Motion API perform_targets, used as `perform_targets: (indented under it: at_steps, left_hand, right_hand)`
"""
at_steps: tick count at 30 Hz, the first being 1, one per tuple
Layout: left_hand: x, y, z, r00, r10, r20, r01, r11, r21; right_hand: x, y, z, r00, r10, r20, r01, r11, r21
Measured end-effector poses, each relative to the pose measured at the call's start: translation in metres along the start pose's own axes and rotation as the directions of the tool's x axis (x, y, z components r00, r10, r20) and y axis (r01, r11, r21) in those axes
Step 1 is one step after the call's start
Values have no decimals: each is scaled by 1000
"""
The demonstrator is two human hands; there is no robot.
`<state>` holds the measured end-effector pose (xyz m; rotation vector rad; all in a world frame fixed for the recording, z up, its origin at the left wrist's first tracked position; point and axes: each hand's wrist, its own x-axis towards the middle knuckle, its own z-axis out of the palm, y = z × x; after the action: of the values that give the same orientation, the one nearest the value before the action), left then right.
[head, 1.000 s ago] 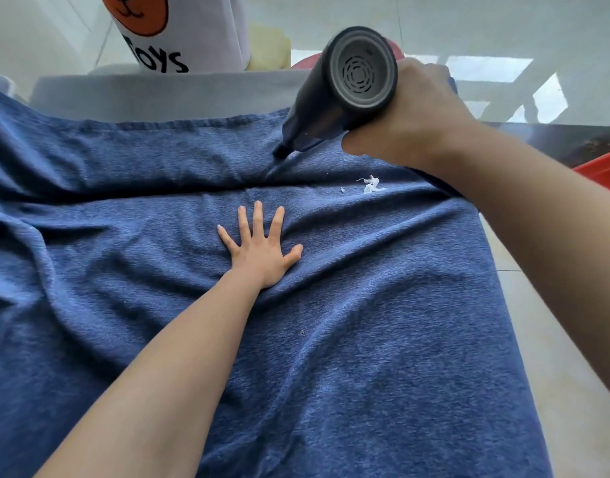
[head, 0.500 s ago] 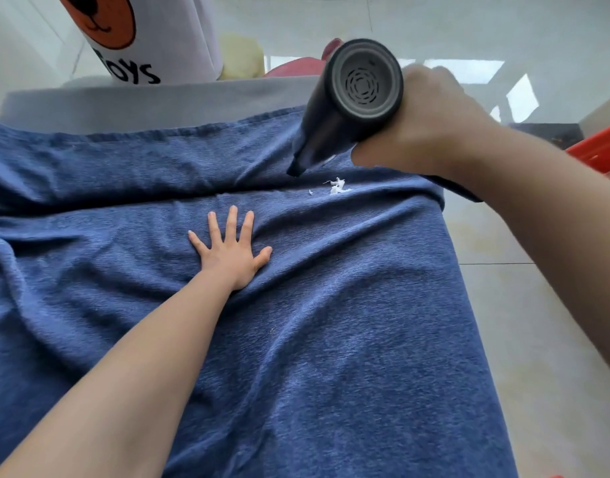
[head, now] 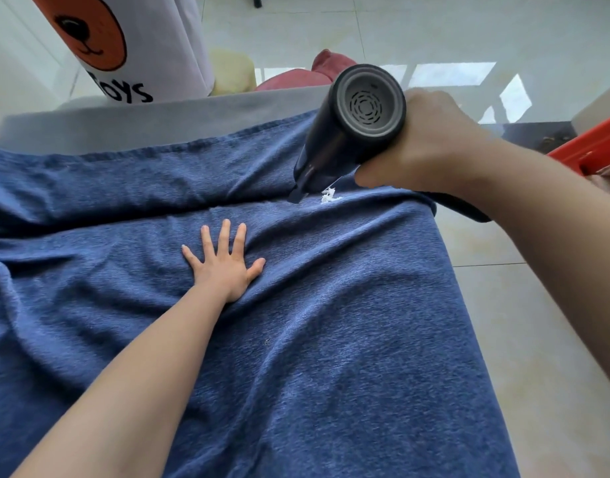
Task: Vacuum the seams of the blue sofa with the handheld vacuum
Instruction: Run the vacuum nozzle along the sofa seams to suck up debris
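Observation:
A blue fabric cover (head: 331,339) lies wrinkled over the sofa seat and up its backrest, with the seam running across at the fold. My right hand (head: 431,143) grips a black handheld vacuum (head: 348,125) tilted down, its narrow nozzle tip touching the seam fold. A small white scrap (head: 329,196) lies on the fabric just right of the nozzle. My left hand (head: 224,267) presses flat on the seat with fingers spread, below and left of the nozzle.
The grey sofa back (head: 158,119) shows above the blue cover. Behind it stand a white bin with an orange bear print (head: 124,46), a yellow cushion (head: 231,70) and a red item (head: 296,77). A red crate (head: 593,146) sits at right on the tiled floor (head: 538,322).
The vacuum nozzle has moved right along the seam, from well left of the white scrap to right beside it. My left hand stays flat on the seat.

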<state>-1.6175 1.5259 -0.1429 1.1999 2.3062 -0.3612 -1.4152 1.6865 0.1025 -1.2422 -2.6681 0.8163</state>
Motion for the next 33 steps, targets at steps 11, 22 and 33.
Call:
perform_targets:
  at_steps: [11,22,33]
  left_hand:
    - [-3,36,-10,965,240,-102,-247,967,-65]
    - [-6,57,4,981,193,-7,-193,981,35]
    - [-4,59,4,985,175,10,-175,984,35]
  right_hand:
    - [-9,9,2,999,31,-19,-31,999,13]
    - [-11,20,6,996,60,-61,-59,998,31]
    - [-12,26,5,977,136,-165,-133,991,34]
